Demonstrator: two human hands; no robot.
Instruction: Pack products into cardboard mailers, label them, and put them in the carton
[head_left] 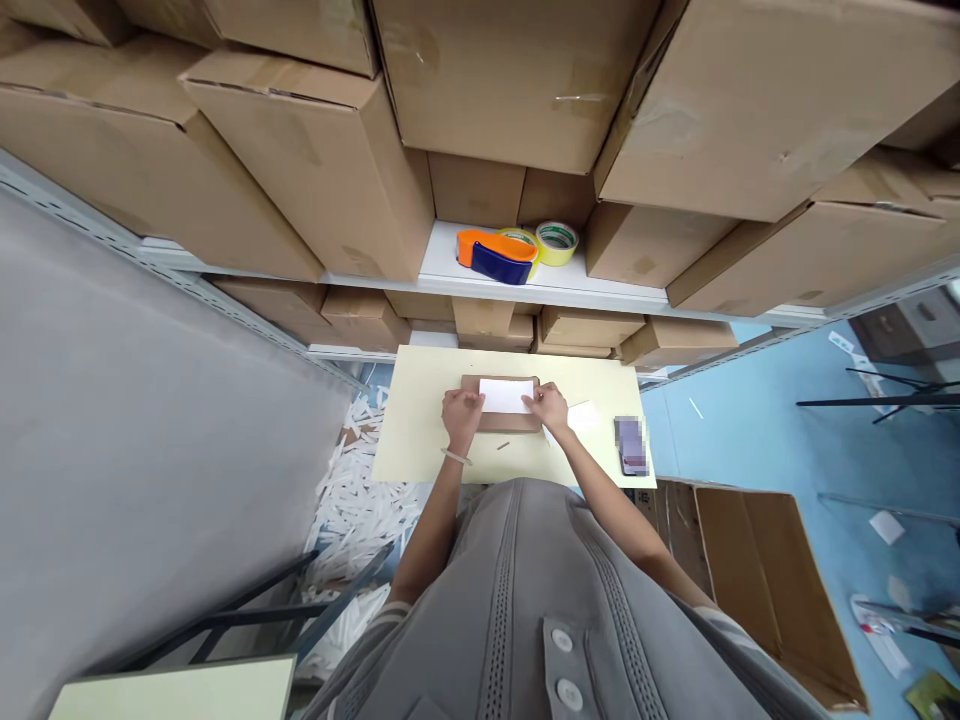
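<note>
A small brown cardboard box (499, 421) lies flat on the pale yellow table (420, 420) in front of me. Over its top is a white rectangular label or slip of paper (507, 396). My left hand (463, 414) pinches the slip's left edge, and my right hand (550, 407) pinches its right edge. Both hands rest at the sides of the box. Whether the slip is stuck down or only laid on the box I cannot tell. Beside my right hand lie more white papers (583, 415), partly covered by the wrist.
An orange and blue tape dispenser (496, 255) and a tape roll (556, 243) sit on the shelf (450, 262) among cardboard boxes (495, 80). A phone (631, 445) lies at the table's right. Paper scraps (360, 500) cover the floor left; an open carton (780, 590) stands right.
</note>
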